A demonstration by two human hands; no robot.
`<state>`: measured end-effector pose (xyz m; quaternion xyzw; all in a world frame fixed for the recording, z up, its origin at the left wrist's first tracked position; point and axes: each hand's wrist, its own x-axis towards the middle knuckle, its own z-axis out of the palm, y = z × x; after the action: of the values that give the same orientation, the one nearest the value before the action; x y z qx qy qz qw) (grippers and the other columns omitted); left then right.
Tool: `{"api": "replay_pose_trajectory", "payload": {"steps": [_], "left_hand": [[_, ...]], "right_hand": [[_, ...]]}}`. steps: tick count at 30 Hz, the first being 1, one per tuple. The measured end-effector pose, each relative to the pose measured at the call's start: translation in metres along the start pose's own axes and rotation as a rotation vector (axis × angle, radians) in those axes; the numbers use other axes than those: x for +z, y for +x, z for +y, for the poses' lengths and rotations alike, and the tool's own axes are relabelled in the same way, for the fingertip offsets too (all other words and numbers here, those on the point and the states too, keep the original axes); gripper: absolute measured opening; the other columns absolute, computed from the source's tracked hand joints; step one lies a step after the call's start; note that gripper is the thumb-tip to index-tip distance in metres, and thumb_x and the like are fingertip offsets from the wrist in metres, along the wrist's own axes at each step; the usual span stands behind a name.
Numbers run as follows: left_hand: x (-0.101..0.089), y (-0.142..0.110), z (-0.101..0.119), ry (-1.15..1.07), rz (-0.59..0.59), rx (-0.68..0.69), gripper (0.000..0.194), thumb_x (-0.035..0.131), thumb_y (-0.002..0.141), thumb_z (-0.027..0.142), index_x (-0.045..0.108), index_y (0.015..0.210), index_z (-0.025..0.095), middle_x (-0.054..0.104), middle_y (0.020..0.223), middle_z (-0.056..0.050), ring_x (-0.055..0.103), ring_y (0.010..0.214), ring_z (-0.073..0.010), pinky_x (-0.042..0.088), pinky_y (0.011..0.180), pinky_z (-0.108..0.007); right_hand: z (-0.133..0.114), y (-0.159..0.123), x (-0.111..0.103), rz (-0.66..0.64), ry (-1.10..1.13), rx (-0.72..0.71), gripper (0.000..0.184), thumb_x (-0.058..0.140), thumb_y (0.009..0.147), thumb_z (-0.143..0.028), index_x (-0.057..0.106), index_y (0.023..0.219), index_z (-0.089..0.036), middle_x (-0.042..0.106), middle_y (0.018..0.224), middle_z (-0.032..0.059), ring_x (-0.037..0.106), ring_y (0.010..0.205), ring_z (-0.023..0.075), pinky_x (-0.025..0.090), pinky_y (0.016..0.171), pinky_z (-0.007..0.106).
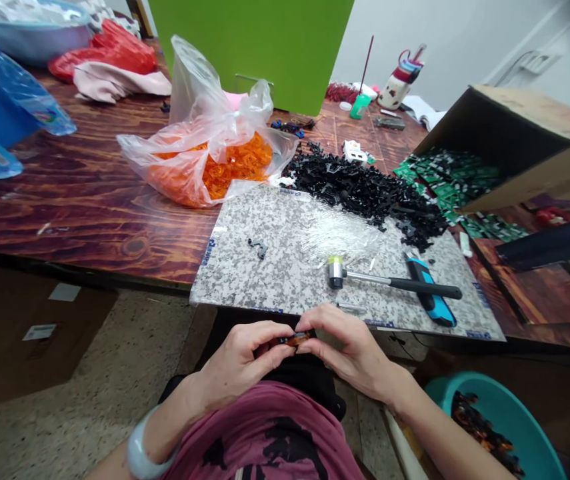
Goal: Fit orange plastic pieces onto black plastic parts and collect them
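Both of my hands meet over my lap, just in front of the stone slab's near edge. My left hand (242, 357) and my right hand (349, 347) pinch a small black-and-orange plastic piece (297, 339) between their fingertips. Much of the piece is hidden by my fingers. On the speckled granite slab (245, 280) lie a small black plastic part (258, 248), a rubber-tipped mallet (379, 280) and a blue-and-black handled tool (429, 293). A sheet of clear plastic film (337, 233) lies behind the mallet.
A heap of black plastic parts (365, 193) lies behind the slab, beside a tipped cardboard box (515, 127) spilling green circuit boards (445, 180). A plastic bag of orange parts (229, 167) stands left. A teal basin (495, 413) of dark-and-orange pieces sits low at right.
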<state>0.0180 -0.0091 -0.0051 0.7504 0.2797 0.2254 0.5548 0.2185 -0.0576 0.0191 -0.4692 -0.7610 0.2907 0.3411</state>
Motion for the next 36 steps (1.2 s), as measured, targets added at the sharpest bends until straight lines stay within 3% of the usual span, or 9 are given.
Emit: {"api": "replay_pose_trajectory", "payload": {"steps": [7,13,17,26,29,32,36], "left_hand": [[0.008,-0.002,0.001,0.129,0.001,0.106,0.021,0.049,0.089,0.016,0.068,0.095,0.011,0.066,0.071,-0.005,0.057,0.064,-0.0142,0.044,0.061,-0.022],[0.014,0.001,0.0,-0.01,0.011,-0.019,0.019,0.056,0.086,0.019,0.069,0.099,0.011,0.071,0.08,-0.006,0.062,0.07,-0.0149,0.047,0.066,-0.023],[0.018,0.0,-0.002,-0.114,0.041,-0.117,0.026,0.064,0.081,0.023,0.066,0.105,0.012,0.069,0.075,-0.003,0.058,0.061,-0.013,0.045,0.058,-0.022],[0.019,-0.002,-0.006,-0.079,0.091,-0.072,0.02,0.061,0.085,0.026,0.068,0.101,0.015,0.068,0.075,-0.002,0.057,0.062,-0.0122,0.044,0.056,-0.02],[0.021,0.001,-0.006,-0.033,0.081,-0.077,0.022,0.06,0.085,0.026,0.068,0.103,0.014,0.07,0.08,-0.004,0.059,0.064,-0.0134,0.046,0.058,-0.021],[0.021,0.002,-0.01,-0.006,0.041,-0.135,0.027,0.059,0.085,0.025,0.065,0.11,0.016,0.072,0.083,-0.003,0.063,0.067,-0.0143,0.05,0.062,-0.021],[0.017,-0.001,-0.022,0.054,0.014,-0.205,0.023,0.055,0.088,0.028,0.069,0.103,0.018,0.075,0.095,-0.005,0.069,0.083,-0.0178,0.054,0.077,-0.023]], "right_hand": [[0.006,-0.006,0.003,0.042,-0.016,-0.068,0.015,0.047,0.094,-0.029,0.059,0.09,-0.019,0.063,0.077,0.0053,0.056,0.071,0.0166,0.045,0.066,0.028],[0.018,-0.018,0.01,0.107,0.172,0.066,0.011,0.057,0.09,-0.028,0.063,0.096,-0.021,0.066,0.084,0.0044,0.06,0.076,0.0163,0.047,0.071,0.029],[0.026,-0.026,0.017,0.204,0.32,0.19,0.012,0.064,0.085,-0.031,0.068,0.093,-0.023,0.068,0.085,0.0033,0.063,0.08,0.0175,0.049,0.074,0.029],[0.028,-0.029,0.024,0.29,0.45,0.262,0.012,0.069,0.08,-0.032,0.071,0.09,-0.024,0.07,0.087,0.0029,0.064,0.084,0.0176,0.051,0.078,0.029],[0.031,-0.033,0.027,0.278,0.385,0.295,0.017,0.067,0.081,-0.038,0.07,0.089,-0.023,0.07,0.086,0.0033,0.064,0.082,0.0174,0.052,0.076,0.028],[0.039,-0.049,0.025,0.227,0.188,0.416,0.026,0.062,0.083,-0.045,0.07,0.09,-0.021,0.071,0.084,0.0036,0.066,0.077,0.0169,0.054,0.071,0.026],[0.057,-0.108,0.0,0.289,-0.068,0.573,0.023,0.059,0.086,-0.04,0.07,0.092,-0.02,0.073,0.084,0.0037,0.07,0.074,0.0182,0.056,0.065,0.025]]}}
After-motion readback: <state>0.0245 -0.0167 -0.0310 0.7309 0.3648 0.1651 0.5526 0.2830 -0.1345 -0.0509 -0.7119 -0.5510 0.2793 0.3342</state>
